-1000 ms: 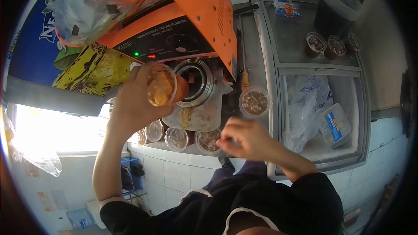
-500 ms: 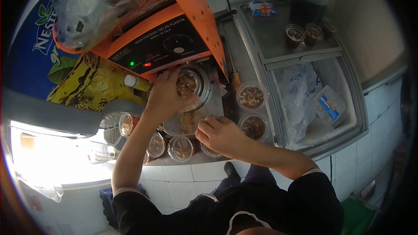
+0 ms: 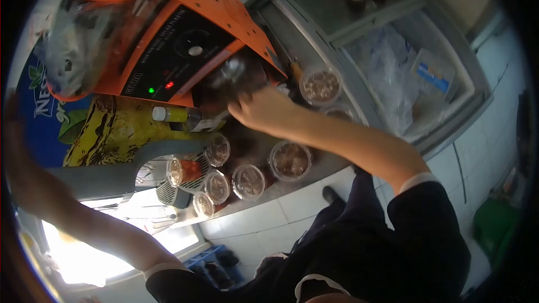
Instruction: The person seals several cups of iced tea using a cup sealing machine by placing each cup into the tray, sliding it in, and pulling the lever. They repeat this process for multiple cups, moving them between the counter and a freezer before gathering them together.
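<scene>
My right hand (image 3: 259,111) reaches under the front of an orange cup sealing machine (image 3: 185,50). Its fingers are curled together at the dark, blurred opening, and what they grip is hidden. Off at the left edge, my left hand (image 3: 16,118) is raised on a stretched arm, dark and smeared, its fingers unreadable. Below my right hand stand several lidded plastic cups of brown drink, among them a large cup (image 3: 290,160) and a smaller cup (image 3: 249,182). Beyond my right wrist is another cup (image 3: 320,86) with pale bits on top.
A small bottle (image 3: 178,115) lies beside a yellow patterned bag (image 3: 112,126). A cup with red contents (image 3: 182,170) stands on the drip grate of a grey machine (image 3: 101,177). To the right, an open chest freezer (image 3: 359,87) holds plastic bags and a tub (image 3: 432,74).
My left hand has left the cup in the sealing machine and swung far left. My right hand has moved forward to the machine's opening, and the tray is further in. The view has turned.
</scene>
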### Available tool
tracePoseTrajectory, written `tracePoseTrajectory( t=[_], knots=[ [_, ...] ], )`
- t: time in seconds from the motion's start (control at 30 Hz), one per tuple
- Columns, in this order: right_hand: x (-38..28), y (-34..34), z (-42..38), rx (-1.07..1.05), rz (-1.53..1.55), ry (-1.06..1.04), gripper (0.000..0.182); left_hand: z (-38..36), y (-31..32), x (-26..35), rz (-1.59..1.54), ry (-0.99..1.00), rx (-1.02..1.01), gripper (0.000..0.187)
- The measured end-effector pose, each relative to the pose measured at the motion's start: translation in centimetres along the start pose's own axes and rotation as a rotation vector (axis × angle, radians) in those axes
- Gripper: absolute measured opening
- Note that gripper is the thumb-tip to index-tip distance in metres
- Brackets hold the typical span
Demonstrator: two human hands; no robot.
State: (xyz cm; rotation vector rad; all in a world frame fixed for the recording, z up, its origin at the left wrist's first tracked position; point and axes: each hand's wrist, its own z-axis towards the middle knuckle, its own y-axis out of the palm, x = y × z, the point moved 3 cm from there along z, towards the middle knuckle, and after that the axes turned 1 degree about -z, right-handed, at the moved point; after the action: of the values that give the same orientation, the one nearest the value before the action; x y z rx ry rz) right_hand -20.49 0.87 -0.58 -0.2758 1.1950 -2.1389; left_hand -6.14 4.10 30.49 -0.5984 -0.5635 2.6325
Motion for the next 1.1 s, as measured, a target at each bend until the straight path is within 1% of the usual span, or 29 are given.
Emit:
tracePoseTrajectory(
  t=[0.03, 0.07, 0.1, 0.2, 0.23, 0.27, 0.3, 0.33, 0.37, 0.4, 0.47, 0.5, 0.53, 0.6, 0.67, 0.7, 0.73, 0.77, 0.83, 0.87, 0.93, 0.97, 1.07, 1.1],
  knots=[
    [0.7, 1.0, 0.8, 0.079, 0.004, 0.027, 0.013, 2.9, -0.5, 0.8, 0.255, 0.197, 0.126, 0.028],
    [1.8, 2.6, 1.8, 0.123, 0.004, 0.061, 0.012, 5.8, -0.2, 0.7, -0.017, 0.003, 0.105, 0.047],
    [2.6, 3.8, 2.5, 0.166, 0.001, 0.096, 0.010, 7.6, 0.9, 1.0, -0.126, -0.073, 0.051, 0.048],
    [2.8, 4.3, 4.1, 0.051, 0.085, 0.191, 0.008, 9.0, 5.1, -0.7, -0.217, -0.201, -0.152, 0.048],
    [2.0, 3.3, 4.1, 0.095, 0.043, 0.291, 0.009, 8.8, 6.3, -1.3, -0.231, -0.228, -0.194, 0.048],
    [1.3, 2.4, 4.1, 0.002, 0.086, 0.353, 0.011, 8.7, 7.3, -1.9, -0.249, -0.248, -0.221, 0.049],
    [0.2, 1.9, 3.6, 0.041, 0.082, 0.352, 0.009, 8.6, 8.2, -2.3, -0.269, -0.268, -0.245, 0.049],
    [-1.0, 0.4, 2.9, 0.022, 0.190, 0.404, 0.009, 8.6, 9.0, -2.7, -0.291, -0.283, -0.258, 0.049],
    [-2.4, -0.7, 2.0, -0.002, 0.206, 0.227, 0.023, 8.5, 9.6, -3.1, -0.315, -0.301, -0.268, 0.050],
    [-4.0, -2.5, 0.1, 0.012, 0.130, 0.155, 0.016, 8.4, 10.2, -3.6, -0.337, -0.323, -0.284, 0.050],
    [-6.6, -4.1, -4.0, 0.192, 0.257, 0.004, 0.010, 8.3, 11.3, -4.5, -0.380, -0.372, -0.314, 0.050],
    [-8.3, -4.2, -6.1, 0.300, 0.224, 0.028, 0.012, 8.2, 11.5, -5.1, -0.408, -0.401, -0.321, 0.051],
    [-9.9, -4.2, -9.0, 0.323, 0.034, -0.016, 0.014, 8.3, 11.9, -5.8, -0.441, -0.434, -0.329, 0.051],
    [-11.6, -5.0, -14.6, 0.400, 0.041, -0.004, 0.016, 8.4, 12.2, -7.2, -0.506, -0.495, -0.349, 0.052],
    [-12.3, -5.2, -19.3, 0.262, 0.242, -0.080, 0.017, 8.4, 12.3, -8.7, -0.577, -0.543, -0.343, 0.053],
    [-12.9, -4.7, -21.2, 0.222, 0.148, -0.079, 0.022, 8.9, 12.0, -9.3, -0.583, -0.550, -0.333, 0.053],
    [-13.6, -4.0, -22.5, 0.244, 0.246, -0.004, 0.023, 8.8, 11.8, -9.8, -0.556, -0.554, -0.289, 0.053],
    [-14.3, -3.4, -24.2, 0.241, 0.218, 0.029, 0.022, 8.5, 11.5, -10.3, -0.464, -0.546, -0.247, 0.054],
    [-14.6, -3.3, -26.6, 0.229, 0.165, 0.094, 0.021, 7.5, 10.7, -10.0, -0.037, -0.500, -0.134, 0.060],
    [-14.9, -3.1, -27.5, 0.191, 0.223, 0.083, 0.020, 6.9, 10.6, -9.9, 0.174, -0.471, -0.071, 0.063],
    [-14.9, -2.9, -28.6, 0.116, 0.338, 0.054, 0.016, 4.9, 11.0, -7.5, 0.407, -0.139, -0.014, 0.066],
    [-15.1, -2.6, -29.1, 0.117, 0.362, 0.066, 0.014, 3.8, 11.2, -6.7, 0.524, 0.030, 0.016, 0.068],
    [-15.8, -1.4, -29.8, 0.134, 0.409, 0.085, 0.011, 3.3, 12.4, -10.0, 0.338, 0.082, 0.141, 0.073],
    [-16.0, -1.1, -29.9, 0.147, 0.410, 0.079, 0.012, 3.9, 12.2, -10.1, 0.398, 0.082, 0.079, 0.073]
  ],
)
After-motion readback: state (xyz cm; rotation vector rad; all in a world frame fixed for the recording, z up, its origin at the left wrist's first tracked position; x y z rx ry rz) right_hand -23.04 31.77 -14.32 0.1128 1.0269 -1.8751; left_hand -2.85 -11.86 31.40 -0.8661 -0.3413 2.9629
